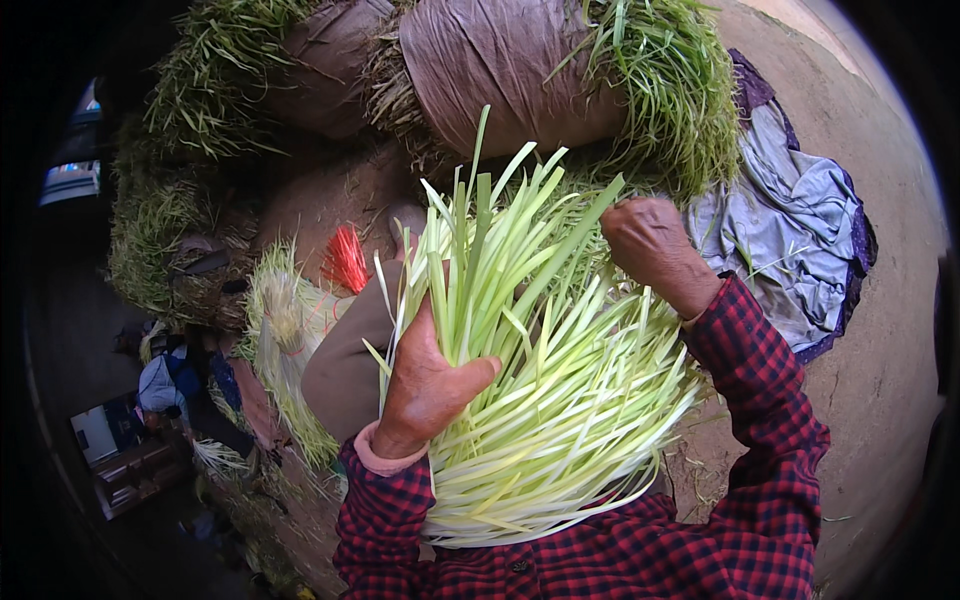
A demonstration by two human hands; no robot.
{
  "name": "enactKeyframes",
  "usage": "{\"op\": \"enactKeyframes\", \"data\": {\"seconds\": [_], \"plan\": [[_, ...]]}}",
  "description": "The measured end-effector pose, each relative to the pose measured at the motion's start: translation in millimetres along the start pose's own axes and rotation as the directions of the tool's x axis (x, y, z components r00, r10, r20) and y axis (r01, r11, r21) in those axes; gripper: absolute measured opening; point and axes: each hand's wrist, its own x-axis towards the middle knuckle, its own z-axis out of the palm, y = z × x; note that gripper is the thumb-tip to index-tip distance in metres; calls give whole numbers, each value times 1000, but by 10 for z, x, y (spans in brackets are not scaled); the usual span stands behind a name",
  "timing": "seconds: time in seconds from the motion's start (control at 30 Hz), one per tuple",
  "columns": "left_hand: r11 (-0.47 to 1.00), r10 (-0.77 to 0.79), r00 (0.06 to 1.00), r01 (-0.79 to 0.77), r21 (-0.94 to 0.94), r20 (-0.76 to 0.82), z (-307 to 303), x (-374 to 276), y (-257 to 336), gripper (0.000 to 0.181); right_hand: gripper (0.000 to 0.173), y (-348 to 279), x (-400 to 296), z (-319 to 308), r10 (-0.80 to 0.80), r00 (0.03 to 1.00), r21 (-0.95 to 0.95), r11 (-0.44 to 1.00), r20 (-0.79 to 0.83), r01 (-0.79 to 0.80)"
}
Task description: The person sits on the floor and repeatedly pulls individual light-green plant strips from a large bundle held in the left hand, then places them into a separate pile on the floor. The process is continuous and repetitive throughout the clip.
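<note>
My left hand (435, 375) is wrapped around a thick bunch of pale yellow-green blades (480, 277), probably blanched chives, with the thumb across its near side. The blades' tips fan upward. A large loose heap of the same blades (570, 420) lies across my lap, against my checked shirt. To the right of the bunch, my right hand (652, 244) is raised with its fingers curled in. One broad green blade (581, 236) runs up to the edge of that fist. The inner side of the fingers is hidden, so any grip on a blade cannot be seen.
Large cloth-wrapped bundles of greens (517, 75) lie ahead. Red strands (346, 259) and a tied pale bunch (289, 322) are beside my left knee. A crumpled grey-blue cloth (787, 225) spreads on the ground at right. Another person (161, 386) works at far left.
</note>
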Motion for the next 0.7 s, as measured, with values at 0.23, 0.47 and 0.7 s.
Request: {"op": "enactKeyframes", "data": {"seconds": [0.23,0.47,0.7], "plan": [[1000,17,1000,-17,25,-6,4,-4,-10,75,24,274,-59,-273,286,955,574,796,-75,-193],[993,53,998,-48,105,-37,-1,31,-90,72,22,-16,113,-311,199,977,997,-12,80,-79],[983,148,988,-143,119,-40,-5,41,-125,75,13,-116,159,-324,265,954,816,577,-141,-40]]}}
